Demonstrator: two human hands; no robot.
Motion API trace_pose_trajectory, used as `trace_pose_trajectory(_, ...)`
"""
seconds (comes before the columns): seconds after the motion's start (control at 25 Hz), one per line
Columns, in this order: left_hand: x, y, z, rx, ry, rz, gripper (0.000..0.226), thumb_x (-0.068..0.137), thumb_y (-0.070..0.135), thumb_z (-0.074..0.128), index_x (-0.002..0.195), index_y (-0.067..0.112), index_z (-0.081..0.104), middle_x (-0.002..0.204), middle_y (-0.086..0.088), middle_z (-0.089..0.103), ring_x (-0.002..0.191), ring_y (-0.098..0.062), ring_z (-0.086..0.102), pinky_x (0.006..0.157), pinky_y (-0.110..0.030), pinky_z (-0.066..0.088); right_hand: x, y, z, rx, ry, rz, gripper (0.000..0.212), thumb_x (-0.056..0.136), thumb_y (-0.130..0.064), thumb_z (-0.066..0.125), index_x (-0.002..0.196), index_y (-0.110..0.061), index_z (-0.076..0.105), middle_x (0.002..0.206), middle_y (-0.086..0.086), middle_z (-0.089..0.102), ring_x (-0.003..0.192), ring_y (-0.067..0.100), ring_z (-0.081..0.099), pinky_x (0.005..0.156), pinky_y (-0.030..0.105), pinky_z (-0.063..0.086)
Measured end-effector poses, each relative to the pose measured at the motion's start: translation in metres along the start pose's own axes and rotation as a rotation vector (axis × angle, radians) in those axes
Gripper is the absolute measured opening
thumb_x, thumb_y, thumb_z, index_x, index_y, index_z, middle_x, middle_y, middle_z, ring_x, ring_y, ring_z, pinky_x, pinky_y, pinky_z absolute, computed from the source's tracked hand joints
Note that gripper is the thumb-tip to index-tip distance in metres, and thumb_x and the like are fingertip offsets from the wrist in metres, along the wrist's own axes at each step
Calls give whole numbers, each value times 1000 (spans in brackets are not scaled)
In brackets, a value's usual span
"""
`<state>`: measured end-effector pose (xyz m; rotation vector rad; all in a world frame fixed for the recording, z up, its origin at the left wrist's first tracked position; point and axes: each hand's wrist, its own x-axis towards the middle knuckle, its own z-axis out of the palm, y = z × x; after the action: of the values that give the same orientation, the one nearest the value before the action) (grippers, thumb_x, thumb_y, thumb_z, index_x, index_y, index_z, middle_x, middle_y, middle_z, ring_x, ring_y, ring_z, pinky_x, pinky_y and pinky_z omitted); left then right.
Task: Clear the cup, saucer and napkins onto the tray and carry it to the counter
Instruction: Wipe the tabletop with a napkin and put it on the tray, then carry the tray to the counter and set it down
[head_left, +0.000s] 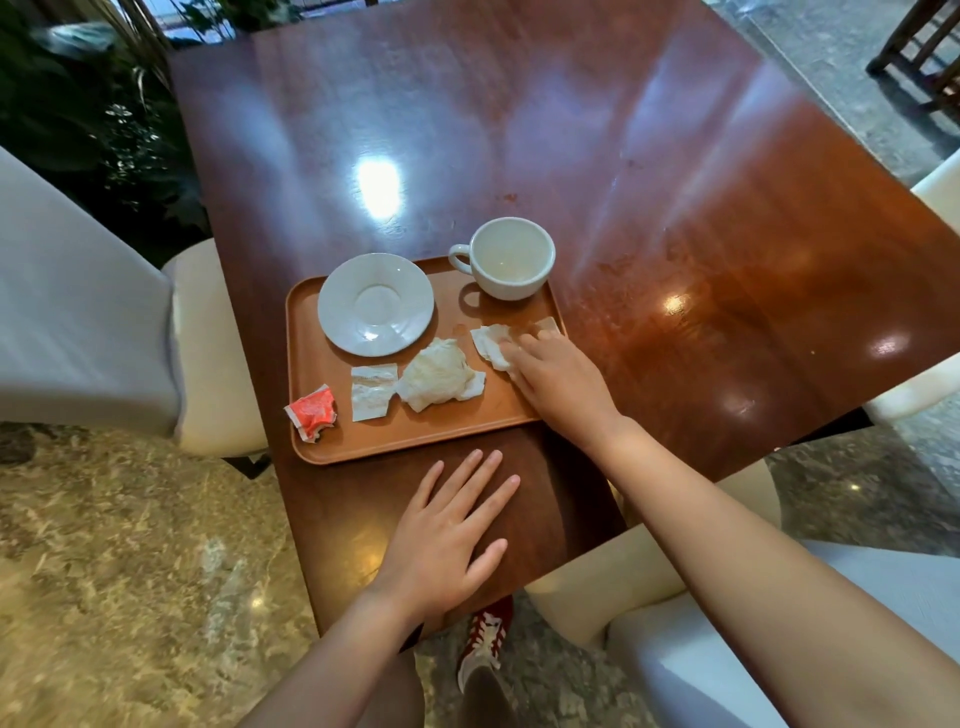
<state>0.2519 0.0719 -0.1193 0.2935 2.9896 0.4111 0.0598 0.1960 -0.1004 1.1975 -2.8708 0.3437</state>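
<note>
Head view, left to right: tray (363, 447) sits on the table's (623, 156) near-left part, with a red wrapper (313, 412), a paper slip (371, 391), the saucer (375, 303), a crumpled napkin (441, 379), and the cup (511, 258) at its far-right corner. My left hand (447, 535) lies flat and empty just near the tray. My right hand (558, 382) presses loose fingers on the last napkin (491, 340) at the right rim; can't tell if it's pinched. Looks like everything's aboard, so lifting comes next.
</note>
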Motion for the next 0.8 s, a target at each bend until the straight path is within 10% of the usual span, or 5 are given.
trace_pose_trajectory(0.24,0,-1,-1,57,-32,30,62,87,47,41,145,29,26,153,-2,23,142,-17,9,110,-42,12,-12,-2,-7,-78,-283,81,55,97,-42,30,148,-28,14,157,4,18,145,23,8,116,51,5)
trace_pose_trajectory(0.48,3,-3,-35,24,24,0,59,88,47,39,142,28,30,152,-4,32,140,-17,18,111,-43,22,-8,-8,-34,-55,-166,50,41,95,-29,43,134,-15,47,146,14,42,135,30,36,110,55,23)
trace_pose_trajectory(0.64,-1,-34,-84,-36,219,-113,51,87,39,43,135,21,46,140,-5,49,129,-20,41,106,-41,32,-12,-6,-49,-15,70,66,29,83,-23,45,83,-6,68,84,13,69,73,36,65,65,39,51)
trace_pose_trajectory(0.8,1,-95,-116,-5,381,-332,42,82,29,48,116,9,61,111,-10,67,101,-28,62,85,-41,46,-5,4,-65,79,49,401,22,87,-21,56,102,-10,67,98,10,66,85,33,64,62,35,49)
